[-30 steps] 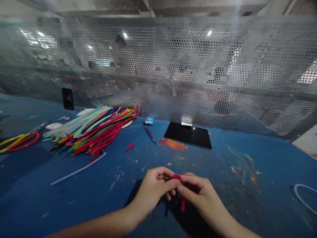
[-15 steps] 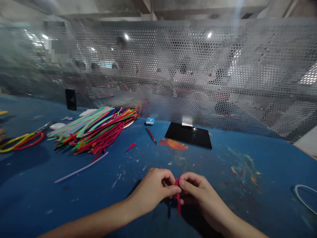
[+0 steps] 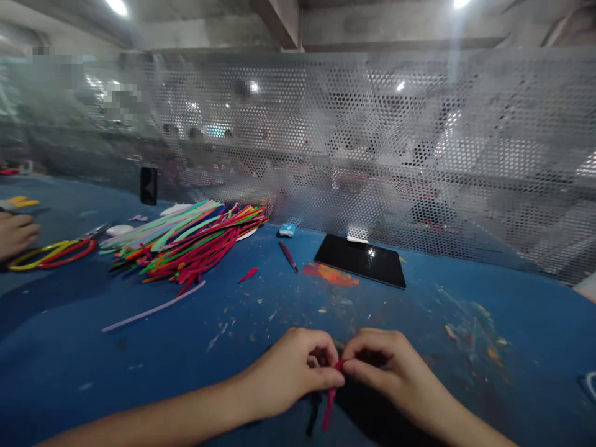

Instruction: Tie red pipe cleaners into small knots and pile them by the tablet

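Observation:
Near the bottom centre, my left hand pinches a short red fuzzy stem between thumb and fingers. My right hand grips the upper end of the same stem, its fingertips close beside the left ones. One end of the stem hangs down below the fingers. A small red twisted piece lies on the blue table beyond my hands. Farther left is a heap of colourful fuzzy stems, with a single lilac stem in front of it.
A dark tablet, tweezers and a small blue-and-white packet lie ahead. Scissors with yellow and red handles are at left, beside another person's hand. A phone leans on the perforated metal screen.
The view has shifted slightly. The hanging end of the red stem now slants to the left. Another person's hand shows more fully at the left edge.

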Motion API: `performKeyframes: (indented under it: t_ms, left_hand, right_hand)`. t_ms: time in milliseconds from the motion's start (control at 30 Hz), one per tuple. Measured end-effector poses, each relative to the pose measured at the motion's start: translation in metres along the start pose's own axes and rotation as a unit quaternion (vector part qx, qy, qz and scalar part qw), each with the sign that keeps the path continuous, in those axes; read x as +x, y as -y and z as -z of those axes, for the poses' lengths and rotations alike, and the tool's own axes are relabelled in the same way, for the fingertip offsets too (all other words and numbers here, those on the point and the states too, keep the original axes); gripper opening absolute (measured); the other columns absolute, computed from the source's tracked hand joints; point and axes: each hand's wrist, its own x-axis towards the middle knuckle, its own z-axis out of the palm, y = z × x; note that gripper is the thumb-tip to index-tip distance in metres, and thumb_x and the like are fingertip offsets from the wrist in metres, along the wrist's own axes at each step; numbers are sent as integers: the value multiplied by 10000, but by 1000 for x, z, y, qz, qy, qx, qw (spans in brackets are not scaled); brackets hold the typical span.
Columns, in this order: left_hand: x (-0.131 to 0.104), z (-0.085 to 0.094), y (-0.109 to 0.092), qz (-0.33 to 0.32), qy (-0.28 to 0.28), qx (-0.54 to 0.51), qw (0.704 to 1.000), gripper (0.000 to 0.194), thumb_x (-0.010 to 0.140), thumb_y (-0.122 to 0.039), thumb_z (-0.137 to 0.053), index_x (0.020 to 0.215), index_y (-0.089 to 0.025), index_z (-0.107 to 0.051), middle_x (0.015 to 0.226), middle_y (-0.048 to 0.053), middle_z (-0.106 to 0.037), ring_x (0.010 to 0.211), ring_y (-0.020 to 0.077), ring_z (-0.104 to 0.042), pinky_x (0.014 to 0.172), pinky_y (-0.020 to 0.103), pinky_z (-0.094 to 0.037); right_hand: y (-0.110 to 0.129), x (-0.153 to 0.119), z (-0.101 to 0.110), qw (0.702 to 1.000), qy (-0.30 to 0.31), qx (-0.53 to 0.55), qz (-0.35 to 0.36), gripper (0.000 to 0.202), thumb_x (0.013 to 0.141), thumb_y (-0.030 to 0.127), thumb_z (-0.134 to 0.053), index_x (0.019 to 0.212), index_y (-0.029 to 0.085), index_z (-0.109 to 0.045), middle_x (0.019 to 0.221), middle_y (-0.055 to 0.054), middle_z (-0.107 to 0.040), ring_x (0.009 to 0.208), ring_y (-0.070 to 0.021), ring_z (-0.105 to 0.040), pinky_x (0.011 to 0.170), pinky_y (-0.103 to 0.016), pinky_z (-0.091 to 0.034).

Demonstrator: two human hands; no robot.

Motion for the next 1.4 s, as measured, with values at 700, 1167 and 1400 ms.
performKeyframes:
  t_ms: [700,1167,1400]
  left_hand:
    - [-30,-16,46,-275,-161,273,908,191,757,-227,-606,837,-391,-663,871,-19,-705,904,232,-620,896,411,-350]
    - [-16,3,14,-357,-136,346,857,216,808,-199,-486,838,-296,-677,770,10,-701,770,184,-615,1021,453,-122]
    - [5,-1,-1,34,41,-87,995,121,702,-291,-566,703,-170,-576,603,-21,-548,552,112,-513,552,238,-410]
  right_hand:
    - [-13,-15,-30,818,137,503,-243,133,720,240,-668,771,119,-641,645,-14,-655,505,-40,-603,401,-66,-380]
    - [-15,-10,-26,935,73,323,-129,171,784,311,-589,752,144,-569,627,1,-607,497,-71,-566,419,-136,-399]
    - [-5,-14,-3,840,-82,-396,361,384,928,148,-224,901,115,-605,804,-76,-669,711,-166,-603,663,-296,-472]
